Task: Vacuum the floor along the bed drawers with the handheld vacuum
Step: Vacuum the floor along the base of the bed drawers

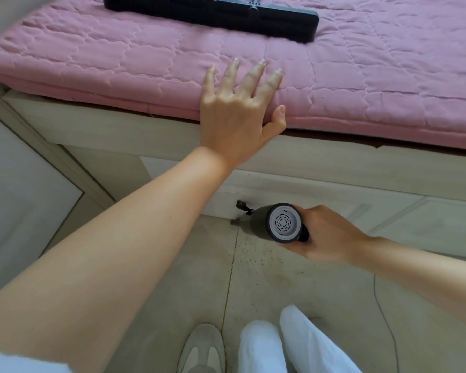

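We are pressing our left hand [236,109], fingers spread wide, on the pink mattress [361,76]. Our right hand [326,234] is gripping the handheld vacuum [276,223], its nozzle pointing away from us at the speckled floor [253,265] against the bed drawers [334,189] beneath our left hand.

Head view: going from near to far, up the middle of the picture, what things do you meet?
Shoe → speckled floor → vacuum → drawer front → pink mattress → black mop head.
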A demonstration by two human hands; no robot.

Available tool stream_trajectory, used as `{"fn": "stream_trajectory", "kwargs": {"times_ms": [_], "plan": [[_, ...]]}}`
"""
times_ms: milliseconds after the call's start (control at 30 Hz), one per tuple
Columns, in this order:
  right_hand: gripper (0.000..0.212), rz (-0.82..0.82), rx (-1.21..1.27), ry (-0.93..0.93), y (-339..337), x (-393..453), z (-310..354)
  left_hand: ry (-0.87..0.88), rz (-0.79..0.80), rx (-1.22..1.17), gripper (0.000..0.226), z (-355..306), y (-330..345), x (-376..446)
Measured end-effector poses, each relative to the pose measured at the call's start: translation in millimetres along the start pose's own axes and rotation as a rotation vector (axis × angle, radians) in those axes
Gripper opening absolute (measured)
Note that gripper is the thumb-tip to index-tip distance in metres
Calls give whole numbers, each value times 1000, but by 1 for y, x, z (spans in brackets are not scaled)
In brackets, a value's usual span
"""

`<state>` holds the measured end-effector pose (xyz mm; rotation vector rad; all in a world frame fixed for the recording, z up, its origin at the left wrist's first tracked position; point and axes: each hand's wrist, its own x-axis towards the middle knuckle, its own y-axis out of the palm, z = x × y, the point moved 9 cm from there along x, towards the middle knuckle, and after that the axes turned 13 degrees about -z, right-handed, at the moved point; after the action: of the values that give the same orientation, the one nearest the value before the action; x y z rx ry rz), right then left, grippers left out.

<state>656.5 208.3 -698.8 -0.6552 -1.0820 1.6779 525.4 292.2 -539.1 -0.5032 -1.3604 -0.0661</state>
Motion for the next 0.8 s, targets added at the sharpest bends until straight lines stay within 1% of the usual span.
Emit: {"fn": "stream_trajectory", "kwargs": {"times_ms": [100, 300, 433, 633, 800], "plan": [[49, -3, 30, 26, -5, -1, -4, 14, -10, 10, 47, 1, 1, -4], [41, 18, 47, 67, -10, -3, -10, -3, -35, 16, 46, 2, 2, -11], [30, -2, 23, 57, -10, -6, -9, -26, -59, 16, 45, 3, 1, -10], [40, -33, 74, 86, -4, -3, -8, -25, -92, 10, 45, 4, 1, -11], [31, 11, 120, 81, -4, -4, -1, -18, -109, 7, 45, 4, 1, -11]]}}
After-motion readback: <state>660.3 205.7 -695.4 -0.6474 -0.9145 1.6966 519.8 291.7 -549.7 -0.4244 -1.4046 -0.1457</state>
